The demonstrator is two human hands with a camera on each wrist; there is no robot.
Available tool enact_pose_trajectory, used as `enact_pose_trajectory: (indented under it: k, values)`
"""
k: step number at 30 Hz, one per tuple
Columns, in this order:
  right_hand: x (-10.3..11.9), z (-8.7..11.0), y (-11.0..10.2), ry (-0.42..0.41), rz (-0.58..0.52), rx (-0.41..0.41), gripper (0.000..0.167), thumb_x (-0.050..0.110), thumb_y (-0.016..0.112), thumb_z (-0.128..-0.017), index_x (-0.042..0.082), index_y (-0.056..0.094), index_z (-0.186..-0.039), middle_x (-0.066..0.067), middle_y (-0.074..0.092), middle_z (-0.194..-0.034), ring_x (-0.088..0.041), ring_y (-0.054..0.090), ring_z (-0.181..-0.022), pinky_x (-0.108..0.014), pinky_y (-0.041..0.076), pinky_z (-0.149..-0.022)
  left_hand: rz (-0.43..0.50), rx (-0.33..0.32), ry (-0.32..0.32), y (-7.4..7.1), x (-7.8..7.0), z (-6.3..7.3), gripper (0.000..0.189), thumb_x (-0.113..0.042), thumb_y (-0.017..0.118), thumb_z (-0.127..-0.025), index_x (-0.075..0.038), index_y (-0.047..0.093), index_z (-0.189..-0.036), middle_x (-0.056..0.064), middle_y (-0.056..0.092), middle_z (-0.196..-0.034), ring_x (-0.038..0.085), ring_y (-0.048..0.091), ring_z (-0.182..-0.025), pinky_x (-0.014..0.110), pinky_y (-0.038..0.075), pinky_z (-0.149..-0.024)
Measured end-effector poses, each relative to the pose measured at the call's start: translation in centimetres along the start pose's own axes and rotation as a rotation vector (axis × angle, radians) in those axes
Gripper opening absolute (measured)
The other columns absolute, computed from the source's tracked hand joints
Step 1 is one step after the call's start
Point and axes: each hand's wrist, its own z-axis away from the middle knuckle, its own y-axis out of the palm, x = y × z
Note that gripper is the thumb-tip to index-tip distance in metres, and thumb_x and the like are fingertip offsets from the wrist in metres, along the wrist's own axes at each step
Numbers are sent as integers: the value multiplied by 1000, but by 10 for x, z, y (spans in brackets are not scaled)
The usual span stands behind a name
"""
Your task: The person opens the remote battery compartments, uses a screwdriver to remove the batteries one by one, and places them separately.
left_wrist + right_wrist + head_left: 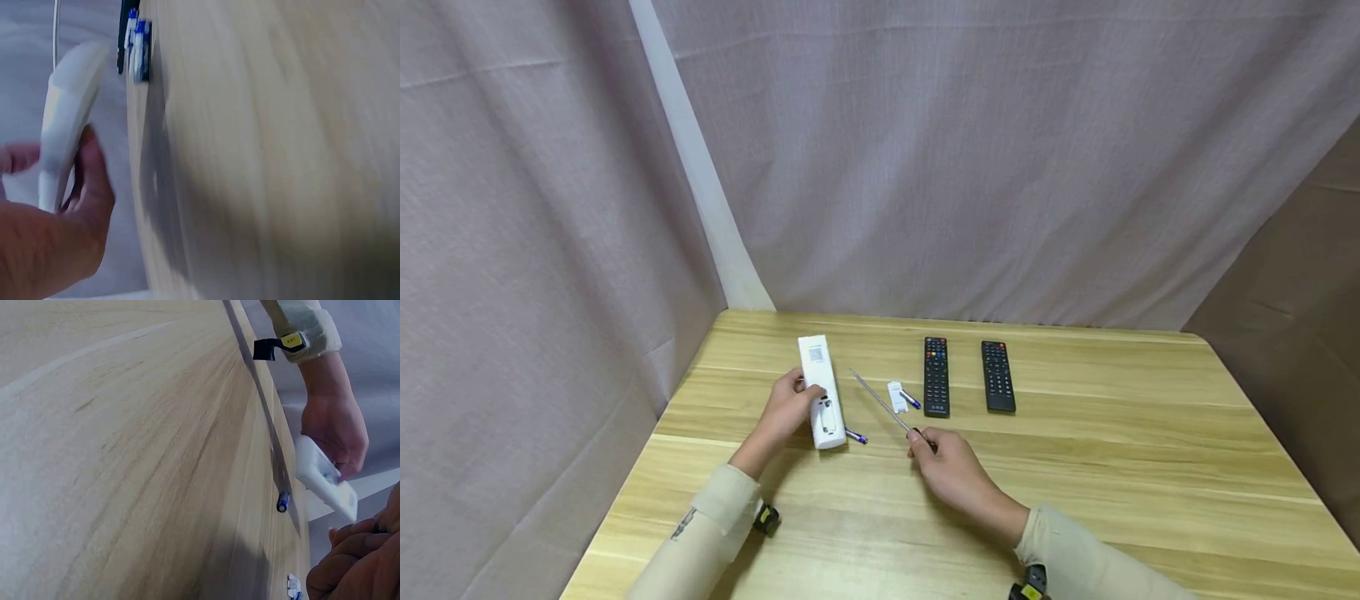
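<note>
My left hand (782,412) grips a white remote control (817,371) by its sides, thumb across its back. The back faces up, and its battery compartment (828,417) lies uncovered with no battery showing in it. Seen from the left wrist, the remote (67,109) is tilted above the table. In my right hand (955,471) is a screwdriver, its long thin shaft (877,397) pointing up and left toward the remote. The tip is a little apart from the remote. Fingers cover most of the screwdriver's handle.
A blue and silver battery (856,436) lies just right of the white remote. Farther right, another battery (911,400) rests against a small white battery cover (895,396). Two black remotes, one (936,377) beside the other (997,377), lie on the wooden table (1112,433). Curtains (962,167) hang behind.
</note>
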Motion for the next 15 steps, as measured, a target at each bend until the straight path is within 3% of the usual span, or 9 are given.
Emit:
enact_pose_trajectory:
  k: [3, 7, 15]
  values:
    - [0, 0, -2, 8, -4, -6, 34, 28, 57, -111, 5, 74, -93, 1, 50, -68, -17, 45, -67, -28, 39, -60, -83, 110, -31, -6, 2, 3, 46, -1, 61, -93, 11, 55, -136, 19, 70, -105, 19, 68, -84, 26, 61, -67]
    - [1, -1, -3, 21, -7, -3, 34, 29, 57, -111, 5, 74, -95, 1, 49, -68, -17, 45, -68, -28, 39, -61, -84, 211, -61, -8, 4, 4, 47, 3, 61, -90, 12, 51, -135, 21, 70, -104, 23, 71, -82, 34, 66, -66]
    - [1, -2, -4, 22, -14, 3, 34, 29, 56, -111, 5, 74, -96, 1, 50, -69, -17, 46, -70, -28, 39, -62, -9, 223, -54, -3, 3, -4, 46, 12, 64, -91, 15, 47, -133, 24, 67, -109, 24, 71, -91, 35, 69, -81]
